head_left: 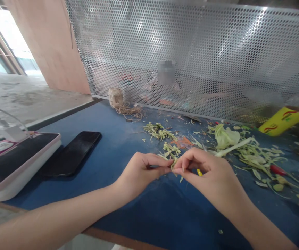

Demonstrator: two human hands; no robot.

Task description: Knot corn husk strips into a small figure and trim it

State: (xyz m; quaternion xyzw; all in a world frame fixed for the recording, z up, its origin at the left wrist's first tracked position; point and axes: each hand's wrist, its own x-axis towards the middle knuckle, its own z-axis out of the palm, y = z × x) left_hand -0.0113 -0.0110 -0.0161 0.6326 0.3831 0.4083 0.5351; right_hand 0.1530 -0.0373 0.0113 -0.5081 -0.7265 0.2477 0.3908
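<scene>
My left hand [149, 167] and my right hand [206, 166] meet above the blue table, fingertips almost touching. Both pinch a small pale-green plant sprig [173, 164], mostly covered by the fingers, so its kind is unclear. Just beyond the fingertips lies a clump of similar green sprigs [170, 149], with a second green clump [158, 131] farther back. An orange scrap [182, 142] lies behind my right hand, and a small yellow piece [199, 172] shows under that hand.
Pale leaf scraps [226, 136], a red chili [277, 169] and a yellow printed container [283, 121] are on the right. Twine [130, 111] trails from a spool [115, 97] at the back. On the left are a phone [72, 154] and a cabled box [21, 163]. A perforated metal screen [191, 45] stands behind.
</scene>
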